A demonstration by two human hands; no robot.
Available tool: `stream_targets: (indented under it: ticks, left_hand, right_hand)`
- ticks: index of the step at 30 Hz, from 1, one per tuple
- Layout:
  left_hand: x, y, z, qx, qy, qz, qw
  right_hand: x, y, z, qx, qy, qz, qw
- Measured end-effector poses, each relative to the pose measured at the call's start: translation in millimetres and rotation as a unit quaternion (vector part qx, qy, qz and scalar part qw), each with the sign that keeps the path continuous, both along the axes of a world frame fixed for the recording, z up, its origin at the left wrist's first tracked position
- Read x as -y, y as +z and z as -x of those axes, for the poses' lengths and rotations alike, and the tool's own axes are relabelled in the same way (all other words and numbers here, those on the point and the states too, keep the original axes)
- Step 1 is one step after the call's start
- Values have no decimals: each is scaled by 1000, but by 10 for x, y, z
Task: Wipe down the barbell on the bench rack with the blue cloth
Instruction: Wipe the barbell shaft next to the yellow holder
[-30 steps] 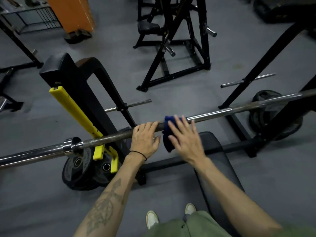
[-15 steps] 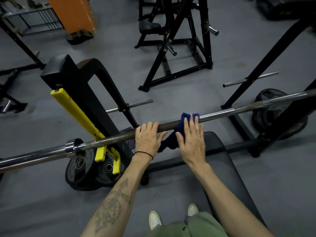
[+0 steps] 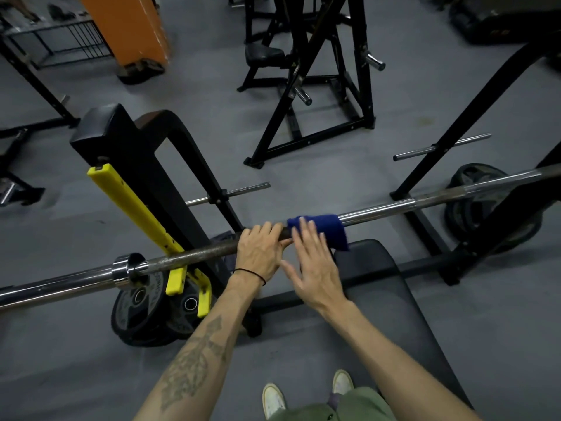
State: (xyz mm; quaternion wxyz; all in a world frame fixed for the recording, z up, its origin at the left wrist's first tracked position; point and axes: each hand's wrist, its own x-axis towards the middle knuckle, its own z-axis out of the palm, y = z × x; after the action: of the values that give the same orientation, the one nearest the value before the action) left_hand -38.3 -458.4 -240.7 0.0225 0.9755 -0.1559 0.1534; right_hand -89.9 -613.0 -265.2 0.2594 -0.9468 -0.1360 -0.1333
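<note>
Barbell (image 3: 188,258): lies across the frame from lower left to upper right, seated in the yellow hook (image 3: 174,279) of the bench rack (image 3: 133,153) at left; the shaft looks dull and rusty left of centre, brighter chrome to the right.
Blue cloth (image 3: 326,227): draped over the bar at mid-frame, one end hanging down toward the bench pad (image 3: 379,278).
Left hand (image 3: 258,253): fingers curled over the bar, just left of the cloth, holding it steady.
Right hand (image 3: 314,264): fingers straight and spread, fingertips pressing on the cloth's left edge; palm flat, not wrapped round anything.
Step in hand: rubbing the centre shaft, judged mid-stroke.
Doing it well: likely better to wrap the cloth right round the shaft so the underside gets cleaned too; press firmly and work along in overlapping passes; keep the left hand braced so the bar does not roll in the hook.
Risk: a flat palm may let the cloth slide off.
Remaining: both outer ends probably still to do.
</note>
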Motion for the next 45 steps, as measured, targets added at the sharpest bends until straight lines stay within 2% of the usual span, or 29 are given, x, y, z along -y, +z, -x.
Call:
stream_targets:
  ticks: [2, 3, 5, 7, 9, 10, 12, 14, 15, 17, 18, 20, 22, 24, 27, 28, 30, 33, 35, 37, 39, 41, 43, 45]
  left_hand:
    - [-25, 7, -21, -10, -14, 16, 1000]
    - [-39, 35, -44, -20, -20, 21, 999]
    - [-70, 132, -133, -93, -19, 19, 995]
    - [-94, 274, -282, -215, -6, 17, 976]
    - [-96, 388, -388, -309, 5, 49, 950]
    - [-92, 402, -388, -318, 5, 61, 946]
    - [-92, 375, -319, -276, -8, 48, 960]
    - [-93, 277, -215, -200, -17, 34, 979]
    - [-93, 215, -173, -160, -17, 29, 987]
    - [-63, 96, -112, -86, -5, 14, 996]
    - [-41, 57, -91, -52, 4, 12, 999]
    - [-14, 10, -66, -8, 8, 22, 1000]
    - [-4, -13, -36, 14, 0, 34, 999]
    - [14, -58, 24, 28, -1, 50, 998]
    - [114, -143, 113, 50, 36, 78, 995]
    - [148, -153, 124, 56, 46, 83, 994]
    - [175, -145, 120, 59, 48, 83, 994]
    - [136, -135, 133, 46, 37, 74, 996]
    - [136, -126, 131, 33, 35, 70, 996]
    - [165, -95, 104, 23, 50, 65, 996]
    - [194, -64, 84, 12, 70, 62, 996]
    - [197, -48, 80, 2, 78, 58, 995]
    - [199, -53, 95, -14, 77, 51, 996]
    - [203, -48, 88, -13, 78, 52, 996]
  right_hand:
    - [271, -27, -80, 55, 59, 91, 993]
    - [431, -27, -142, 78, 51, 110, 989]
    - [610, -12, -198, 73, -40, 61, 995]
    - [416, 38, -162, 21, -124, -30, 992]
    - [75, 72, -110, -8, -100, -75, 992]
    - [-18, 56, -62, -10, -55, -65, 996]
    - [104, 15, -60, 23, 23, 8, 999]
    - [423, -29, -138, 77, 23, 73, 994]
    - [529, -39, -154, 79, -11, 66, 995]
    - [462, 9, -123, 28, -94, -9, 995]
    - [298, 55, -104, 2, -105, -42, 994]
    - [45, 84, -59, -14, -40, -43, 998]
    - [195, 49, -106, 35, 40, 34, 998]
    - [529, -8, -217, 84, 16, 71, 994]
    - [565, -18, -207, 28, -131, -36, 990]
    - [398, 9, -181, 7, -139, -65, 988]
    - [107, 35, -128, -7, -67, -69, 995]
    - [290, -10, -165, 48, 65, 43, 996]
    - [595, -57, -268, 94, 56, 88, 990]
    - [693, -60, -278, 73, -30, 24, 997]
    - [411, -22, -184, 21, -87, -67, 994]
    - [69, 2, -51, -6, -46, -99, 994]
    - [62, -41, 12, 3, 33, -47, 998]
    - [371, -79, -111, 50, 70, 30, 996]
